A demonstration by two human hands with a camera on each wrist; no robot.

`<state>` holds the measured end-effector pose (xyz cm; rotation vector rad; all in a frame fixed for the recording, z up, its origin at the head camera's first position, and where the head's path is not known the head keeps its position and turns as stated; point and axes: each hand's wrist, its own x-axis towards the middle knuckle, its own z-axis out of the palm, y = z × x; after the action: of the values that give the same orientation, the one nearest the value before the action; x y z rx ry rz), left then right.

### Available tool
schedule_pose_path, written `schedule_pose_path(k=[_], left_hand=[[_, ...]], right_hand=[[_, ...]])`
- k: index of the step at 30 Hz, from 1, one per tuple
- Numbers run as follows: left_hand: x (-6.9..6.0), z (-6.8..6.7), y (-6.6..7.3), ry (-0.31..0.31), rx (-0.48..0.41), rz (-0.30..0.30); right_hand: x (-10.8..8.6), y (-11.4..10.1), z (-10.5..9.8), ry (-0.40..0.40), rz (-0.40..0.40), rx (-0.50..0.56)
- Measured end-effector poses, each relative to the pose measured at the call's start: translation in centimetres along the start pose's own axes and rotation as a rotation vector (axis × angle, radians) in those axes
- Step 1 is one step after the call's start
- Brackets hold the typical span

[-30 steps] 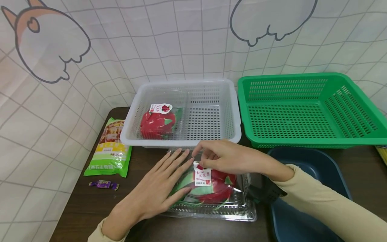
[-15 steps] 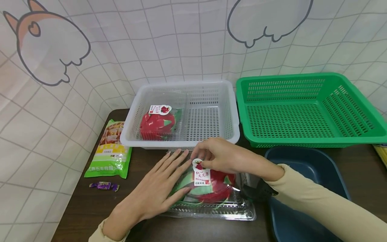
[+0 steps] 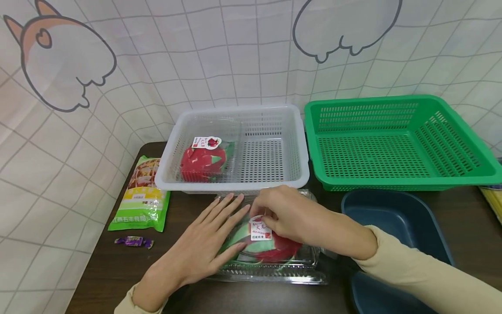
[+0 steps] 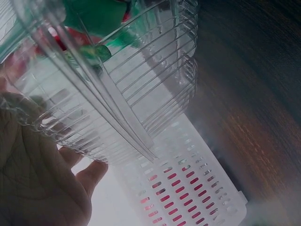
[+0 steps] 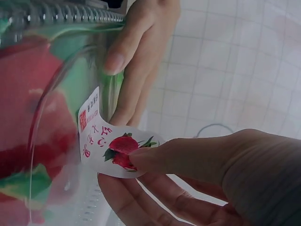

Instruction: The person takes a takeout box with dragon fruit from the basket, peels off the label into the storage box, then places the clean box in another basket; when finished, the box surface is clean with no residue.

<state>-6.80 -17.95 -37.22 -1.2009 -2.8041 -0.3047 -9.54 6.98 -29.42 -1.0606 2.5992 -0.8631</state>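
A clear plastic clamshell box (image 3: 310, 261) with red and green dragon fruit (image 3: 280, 248) inside lies on the table in front of me. My left hand (image 3: 208, 240) rests on the left part of its lid, fingers straight and spread. Between thumb and fingers, my right hand (image 3: 292, 213) pinches the upper end of a white label (image 3: 260, 233). The right wrist view shows this label (image 5: 101, 146) bent up off the lid at the pinched end, with its lower part against the plastic. The left wrist view has the left hand (image 4: 37, 174) against the ribbed clear wall.
Behind the box stands a white basket (image 3: 235, 186) with another labelled dragon fruit box (image 3: 204, 161). A green basket (image 3: 364, 157) is at back right, a dark blue tub (image 3: 392, 218) at right. A green food bag (image 3: 141, 196) and purple candy (image 3: 134, 241) lie left.
My right hand has turned and its wrist has come down nearer the box, still pinching the label. The label's upper end is now bent up. My left hand stays in place.
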Motion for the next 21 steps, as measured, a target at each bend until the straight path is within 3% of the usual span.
schedule_pose_path(k=[13, 18, 21], left_hand=[[0.0, 0.0, -0.1, 0.043, 0.008, 0.03], [0.1, 0.2, -0.1, 0.048, 0.023, 0.036], [0.0, 0.2, -0.1, 0.046, 0.025, 0.032]], right_hand=[[-2.7, -0.9, -1.2, 0.049, -0.169, 0.084], [-4.7, -0.3, -2.2, 0.116, -0.283, 0.125], [-6.3, 0.2, -3.5, 0.143, -0.281, 0.142]])
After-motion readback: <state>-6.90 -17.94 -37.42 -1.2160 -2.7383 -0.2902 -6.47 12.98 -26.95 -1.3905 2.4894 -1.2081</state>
